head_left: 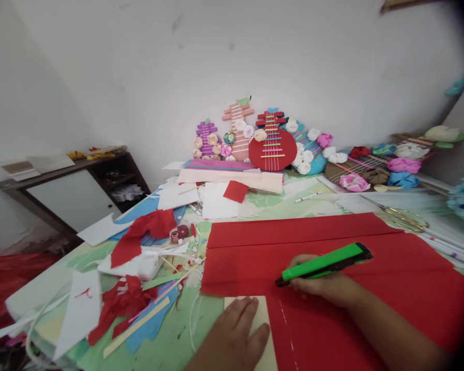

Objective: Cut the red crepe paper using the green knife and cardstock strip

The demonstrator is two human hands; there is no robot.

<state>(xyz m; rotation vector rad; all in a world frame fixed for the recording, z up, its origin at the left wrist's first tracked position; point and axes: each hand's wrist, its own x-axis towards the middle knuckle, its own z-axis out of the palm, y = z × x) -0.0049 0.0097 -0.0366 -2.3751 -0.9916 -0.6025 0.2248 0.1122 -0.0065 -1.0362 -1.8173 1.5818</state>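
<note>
A large red sheet (239, 257) with creases lies across the front and right of the table. My right hand (317, 281) is closed around a long green-and-black hand tool (325, 260); its exact kind is not clear. The tool's black front end is over the sheet's left part, near a broken line of white marks (286, 330). My left hand (235, 335) lies flat with fingers stretched out on a cream-coloured board (268, 335), beside the sheet's lower left edge.
Red scraps (154, 226), coloured strips (137, 327) and white paper pieces (81, 309) litter the table's left side. Gold-handled scissors (406, 219) lie beyond the sheet. Several decorated lute-shaped crafts (272, 149) lean on the wall. A cabinet (69, 198) stands at left.
</note>
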